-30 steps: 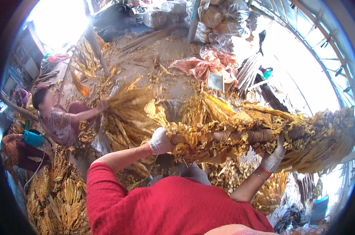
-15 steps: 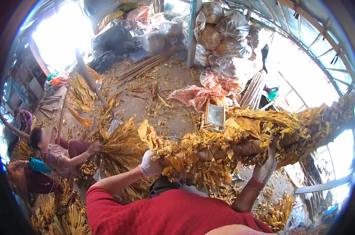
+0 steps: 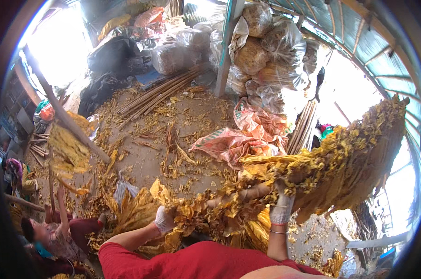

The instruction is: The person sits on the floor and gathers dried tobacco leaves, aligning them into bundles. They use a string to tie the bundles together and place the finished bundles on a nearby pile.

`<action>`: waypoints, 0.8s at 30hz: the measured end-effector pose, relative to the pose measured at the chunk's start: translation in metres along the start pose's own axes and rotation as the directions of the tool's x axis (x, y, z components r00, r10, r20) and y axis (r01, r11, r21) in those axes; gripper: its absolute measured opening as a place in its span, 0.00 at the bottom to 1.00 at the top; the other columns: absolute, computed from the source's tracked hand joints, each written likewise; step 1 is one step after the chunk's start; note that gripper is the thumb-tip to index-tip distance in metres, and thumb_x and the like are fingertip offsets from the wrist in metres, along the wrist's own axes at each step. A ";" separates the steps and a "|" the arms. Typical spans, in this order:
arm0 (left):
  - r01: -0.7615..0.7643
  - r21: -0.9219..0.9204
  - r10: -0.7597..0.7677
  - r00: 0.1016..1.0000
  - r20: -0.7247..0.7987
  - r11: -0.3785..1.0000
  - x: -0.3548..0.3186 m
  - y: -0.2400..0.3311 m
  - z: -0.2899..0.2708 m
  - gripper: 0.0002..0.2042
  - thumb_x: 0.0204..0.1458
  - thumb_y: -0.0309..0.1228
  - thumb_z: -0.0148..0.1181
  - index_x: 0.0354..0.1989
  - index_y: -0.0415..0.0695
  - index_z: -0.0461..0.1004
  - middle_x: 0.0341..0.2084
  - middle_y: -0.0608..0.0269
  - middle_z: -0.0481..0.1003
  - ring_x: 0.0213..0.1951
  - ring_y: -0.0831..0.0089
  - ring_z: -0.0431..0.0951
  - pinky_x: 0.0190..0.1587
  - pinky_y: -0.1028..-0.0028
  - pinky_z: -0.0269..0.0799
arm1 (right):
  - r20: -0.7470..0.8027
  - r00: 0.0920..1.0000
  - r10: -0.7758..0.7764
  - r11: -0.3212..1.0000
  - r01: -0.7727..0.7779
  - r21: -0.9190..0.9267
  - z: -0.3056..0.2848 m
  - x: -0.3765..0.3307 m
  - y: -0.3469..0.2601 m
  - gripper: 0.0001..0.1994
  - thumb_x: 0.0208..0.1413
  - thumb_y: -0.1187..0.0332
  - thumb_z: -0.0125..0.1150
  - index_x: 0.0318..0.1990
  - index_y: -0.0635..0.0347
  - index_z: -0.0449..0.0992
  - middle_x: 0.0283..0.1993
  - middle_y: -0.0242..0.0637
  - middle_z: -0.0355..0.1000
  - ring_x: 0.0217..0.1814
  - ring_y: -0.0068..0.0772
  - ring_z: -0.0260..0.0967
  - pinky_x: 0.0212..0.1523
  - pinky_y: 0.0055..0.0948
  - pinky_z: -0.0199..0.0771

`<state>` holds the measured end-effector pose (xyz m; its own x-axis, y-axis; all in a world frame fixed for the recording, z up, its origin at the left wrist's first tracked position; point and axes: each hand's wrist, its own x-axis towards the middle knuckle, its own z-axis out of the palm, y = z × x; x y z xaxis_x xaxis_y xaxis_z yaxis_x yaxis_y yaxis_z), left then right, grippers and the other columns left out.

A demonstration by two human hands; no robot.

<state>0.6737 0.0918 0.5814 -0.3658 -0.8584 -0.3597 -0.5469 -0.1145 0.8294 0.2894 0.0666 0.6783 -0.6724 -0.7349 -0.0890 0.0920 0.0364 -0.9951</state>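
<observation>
A long wooden pole (image 3: 254, 191) crosses in front of me, rising toward the far right, with yellow-brown dried tobacco leaves (image 3: 359, 162) hanging along it. My left hand (image 3: 165, 220), in a white knitted glove, is closed round the pole near its left end, fingers partly hidden by leaves. Further along, my gloved right hand (image 3: 282, 209) grips the pole from below, its fingertips lost behind it. The leaves hang thickest beyond my right hand, as a broad sheet. Beneath the pole, more long leaves (image 3: 258, 230) show between my arms.
At the left another person (image 3: 62, 237) sits low, an arm raised by an upright stick. Loose leaf scraps cover the floor (image 3: 145, 125). Ahead lie a bundle of sticks (image 3: 161, 93) and an orange-white sack (image 3: 229, 144); stuffed clear bags (image 3: 278, 46) are stacked behind a post (image 3: 226, 51).
The pole's far right end has swung up, and my right hand has shifted left in view. My view has turned. The seated person has let go of the leaf bunch and raised an arm.
</observation>
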 end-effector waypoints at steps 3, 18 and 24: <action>0.231 -0.959 -0.327 0.930 0.168 0.163 0.040 -0.017 -0.034 0.29 0.63 0.57 0.46 0.63 0.49 0.72 0.61 0.59 0.73 0.59 0.56 0.75 0.60 0.47 0.71 | 0.500 0.794 -0.346 0.352 0.604 -0.715 0.042 0.042 0.044 0.19 0.63 0.69 0.62 0.60 0.64 0.72 0.60 0.39 0.74 0.59 0.40 0.72 0.60 0.38 0.72; -0.147 -0.989 -0.550 0.824 -0.133 0.018 0.029 -0.108 -0.106 0.27 0.66 0.49 0.38 0.67 0.48 0.67 0.63 0.57 0.71 0.61 0.50 0.71 0.62 0.44 0.68 | 0.511 0.812 0.282 0.949 -0.316 -0.022 0.319 0.098 0.044 0.07 0.61 0.72 0.63 0.43 0.66 0.82 0.44 0.36 0.82 0.43 0.28 0.79 0.45 0.31 0.78; 0.320 -0.340 -0.454 0.757 -0.470 0.884 -0.021 -0.223 -0.065 0.27 0.65 0.51 0.38 0.65 0.50 0.68 0.62 0.63 0.72 0.60 0.59 0.73 0.59 0.52 0.70 | 0.672 0.629 0.390 0.919 -0.314 -0.240 0.380 0.115 0.073 0.21 0.60 0.57 0.70 0.48 0.68 0.77 0.44 0.36 0.80 0.42 0.26 0.76 0.40 0.30 0.77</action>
<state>0.8525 0.1030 0.4322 0.3255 -0.8325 -0.4483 -0.3442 -0.5459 0.7639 0.4972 -0.2727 0.6122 0.1071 -0.9033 -0.4155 0.1196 0.4266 -0.8965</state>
